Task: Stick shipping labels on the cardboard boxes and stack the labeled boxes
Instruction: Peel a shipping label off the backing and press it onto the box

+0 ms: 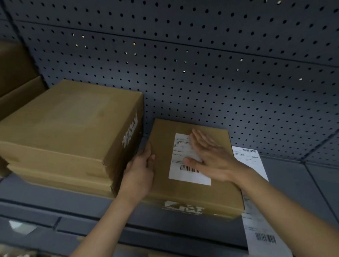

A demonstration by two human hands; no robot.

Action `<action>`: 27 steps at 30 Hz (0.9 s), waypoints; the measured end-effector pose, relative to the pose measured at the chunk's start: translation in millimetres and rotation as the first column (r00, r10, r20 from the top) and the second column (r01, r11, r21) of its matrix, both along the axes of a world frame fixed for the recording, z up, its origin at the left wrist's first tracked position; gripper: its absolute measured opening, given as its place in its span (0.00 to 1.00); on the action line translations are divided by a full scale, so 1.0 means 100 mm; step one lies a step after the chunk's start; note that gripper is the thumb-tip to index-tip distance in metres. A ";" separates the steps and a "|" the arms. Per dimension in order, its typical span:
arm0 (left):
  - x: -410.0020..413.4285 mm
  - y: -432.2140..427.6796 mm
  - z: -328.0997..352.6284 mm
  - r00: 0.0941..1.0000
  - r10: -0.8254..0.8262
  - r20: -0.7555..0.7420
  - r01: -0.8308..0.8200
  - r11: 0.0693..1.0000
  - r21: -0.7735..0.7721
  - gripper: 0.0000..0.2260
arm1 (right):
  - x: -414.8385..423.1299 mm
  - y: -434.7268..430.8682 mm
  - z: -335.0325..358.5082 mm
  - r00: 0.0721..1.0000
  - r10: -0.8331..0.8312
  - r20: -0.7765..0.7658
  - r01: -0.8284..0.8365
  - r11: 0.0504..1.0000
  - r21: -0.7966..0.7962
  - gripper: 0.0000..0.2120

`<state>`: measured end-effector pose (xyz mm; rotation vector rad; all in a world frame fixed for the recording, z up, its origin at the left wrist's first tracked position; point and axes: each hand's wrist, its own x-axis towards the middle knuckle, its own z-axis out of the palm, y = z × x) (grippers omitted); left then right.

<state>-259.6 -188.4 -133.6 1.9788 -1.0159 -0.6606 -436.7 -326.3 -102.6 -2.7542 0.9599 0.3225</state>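
Observation:
A flat cardboard box (216, 193) lies on the dark shelf with a white shipping label (179, 167) on its top. My right hand (210, 158) lies flat, fingers spread, on the label's right side. My left hand (140, 175) grips the box's left edge. To the left stands a stack of several cardboard boxes (68, 130), the top one with white print on its side. A strip of further labels (258, 208) lies to the right of the box, partly under my right forearm.
A grey pegboard wall (186, 61) rises right behind the boxes. More cardboard (11, 80) sits at the far left. The shelf's front edge (85, 208) runs below the boxes, and another shelf level shows underneath.

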 end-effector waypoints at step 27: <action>-0.07 0.49 -0.07 0.940 -0.003 -0.342 -0.024 0.997 -0.073 0.12 | -0.81 1.08 -0.45 0.272 -0.774 0.572 0.435 0.629 0.645 0.28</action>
